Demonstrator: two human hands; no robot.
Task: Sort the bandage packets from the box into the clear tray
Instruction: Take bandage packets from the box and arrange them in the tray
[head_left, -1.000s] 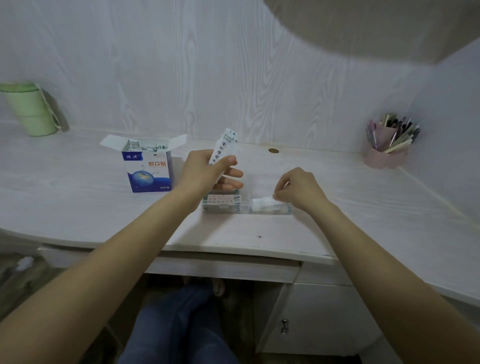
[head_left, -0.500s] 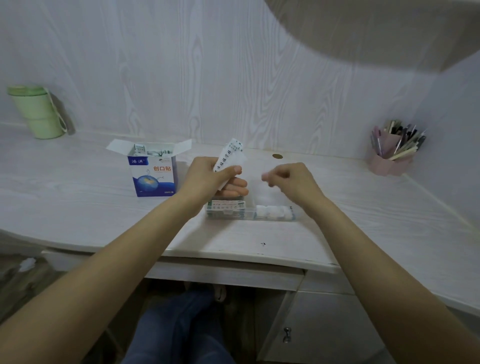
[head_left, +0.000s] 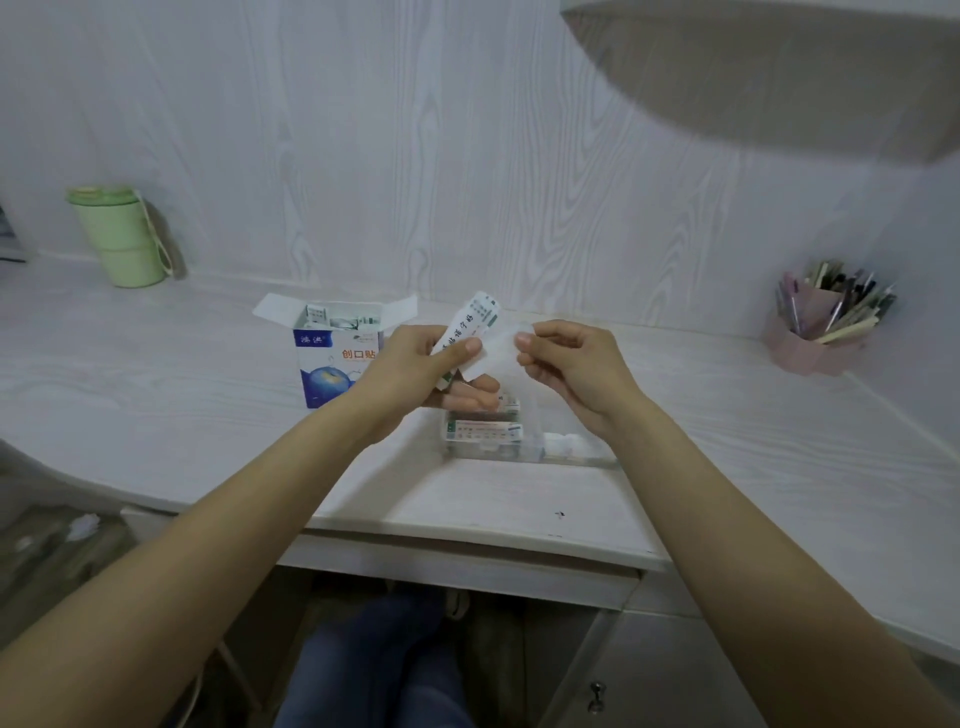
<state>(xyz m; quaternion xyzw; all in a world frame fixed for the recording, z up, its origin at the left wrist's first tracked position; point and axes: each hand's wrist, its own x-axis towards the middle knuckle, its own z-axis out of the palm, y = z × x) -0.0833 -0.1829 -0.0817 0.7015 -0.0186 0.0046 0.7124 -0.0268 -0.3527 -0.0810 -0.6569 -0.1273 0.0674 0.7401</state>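
Observation:
An open blue and white bandage box (head_left: 332, 358) stands on the desk with several packets showing in its top. To its right, my left hand (head_left: 415, 364) grips a small stack of printed bandage packets (head_left: 475, 319), held upright above the clear tray (head_left: 524, 447). My right hand (head_left: 566, 364) pinches the edge of a plain white packet (head_left: 496, 351) at the side of that stack. The tray lies below both hands, with printed packets in its left part and plain white packets (head_left: 563, 444) in its right part.
A green lidded cup (head_left: 122, 236) stands at the back left against the wall. A pink holder full of pens (head_left: 818, 325) sits at the back right. The desk's front edge (head_left: 467, 530) runs below the tray, and a shelf overhangs the upper right.
My right hand rose from the tray's right part and came left to the stack in my left hand, where it now pinches a white packet. The left hand kept its stack.

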